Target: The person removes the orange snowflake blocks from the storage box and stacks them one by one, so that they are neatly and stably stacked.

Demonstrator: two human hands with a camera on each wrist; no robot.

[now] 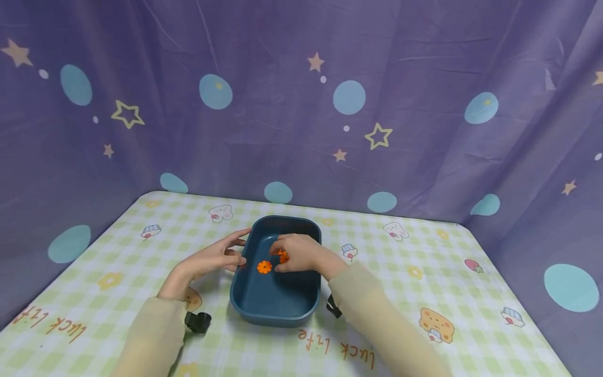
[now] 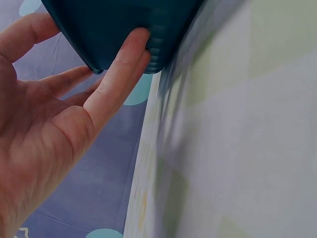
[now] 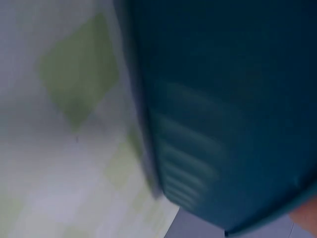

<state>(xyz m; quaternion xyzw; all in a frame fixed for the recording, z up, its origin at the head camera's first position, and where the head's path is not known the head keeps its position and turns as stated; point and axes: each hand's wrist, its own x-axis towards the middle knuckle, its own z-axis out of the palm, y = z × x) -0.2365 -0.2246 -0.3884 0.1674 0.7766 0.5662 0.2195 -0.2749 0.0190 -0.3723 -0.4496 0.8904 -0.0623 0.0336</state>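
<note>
A dark blue rectangular bin (image 1: 278,303) with rounded corners lies on the table. My left hand (image 1: 214,256) grips its left side, the thumb at the rim; in the left wrist view, fingers (image 2: 121,67) press against the outer wall. My right hand (image 1: 299,252) reaches down inside the bin and holds a small orange piece (image 1: 283,257) between thumb and fingers. Beside it, on the bin floor, lies an orange flower-shaped piece (image 1: 265,267). In the right wrist view the bin's outer wall (image 3: 233,124) hides most of the hand.
A green and white checked tablecloth (image 1: 400,298) with printed cartoons covers the table. Behind it hangs a purple curtain (image 1: 292,120) with stars and dots. Black straps with small mounts (image 1: 198,322) sit at both wrists.
</note>
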